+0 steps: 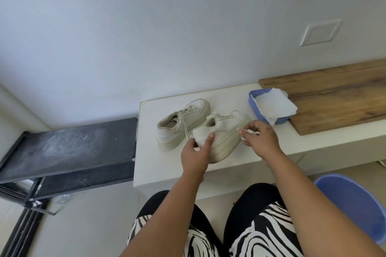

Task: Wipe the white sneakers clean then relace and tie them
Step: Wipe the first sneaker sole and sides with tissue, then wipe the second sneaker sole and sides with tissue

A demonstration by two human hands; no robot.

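Observation:
Two off-white sneakers stand on a white table (167,175). The far sneaker (183,121) is laced, and one lace trails toward me. The near sneaker (221,135) lies close to the table's front. My left hand (196,152) grips its heel, thumb on the back of the shoe. My right hand (261,140) is at its toe side, fingers curled, pinching a small pale piece, perhaps a wipe or a lace end; I cannot tell which.
A blue tray (253,98) with white paper wipes (273,102) sits at the back right, partly on a wooden board (334,94). A blue bucket (355,200) stands on the floor at right. A dark metal shelf (73,148) adjoins the table's left.

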